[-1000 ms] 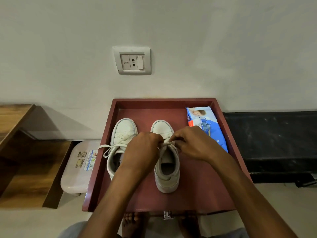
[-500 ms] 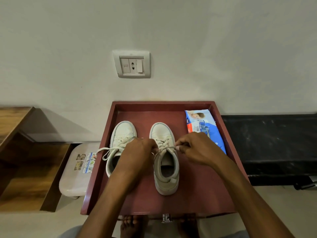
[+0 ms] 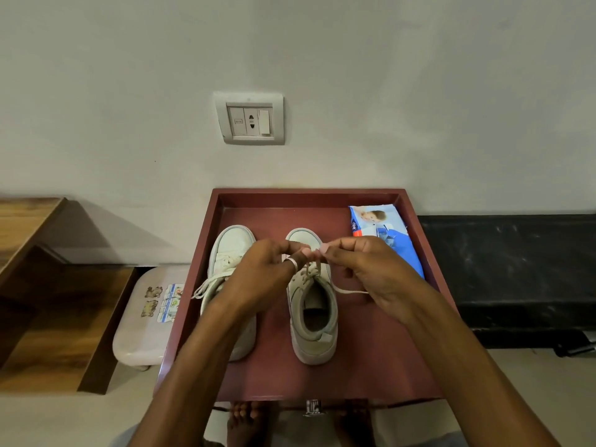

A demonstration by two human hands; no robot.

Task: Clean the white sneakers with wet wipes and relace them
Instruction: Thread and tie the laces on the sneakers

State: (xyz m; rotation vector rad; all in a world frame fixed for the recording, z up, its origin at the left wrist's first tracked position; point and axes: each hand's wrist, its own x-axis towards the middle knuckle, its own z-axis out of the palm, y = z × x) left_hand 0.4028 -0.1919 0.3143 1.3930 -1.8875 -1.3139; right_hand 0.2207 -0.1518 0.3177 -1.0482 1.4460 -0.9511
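1. Against the wall, a red-brown tray [image 3: 309,192] with a raised rim carries all task items.
2. At the tray's centre, the centre sneaker [image 3: 314,317], white, stands upright. Its toe points to the tray's far rim and its opening to the near rim.
3. Beside the tray's left rim, the second sneaker [image 3: 232,246], also white, stands parallel and is partly hidden by the left forearm. Its loose lace ends [image 3: 206,285] reach the left rim.
4. In the tray's far right corner, the wet wipes pack [image 3: 387,230] lies flat along the right rim.
5. Above the centre sneaker's laced front, the left hand [image 3: 261,279] and right hand [image 3: 364,269] meet at the fingertips. Each hand's curled fingers pinch the lace [image 3: 350,291].
6. One end of the lace trails from the eyelets toward the tray's right rim, passing under the right hand.
7. A ring [image 3: 292,263] sits on a left-hand finger.
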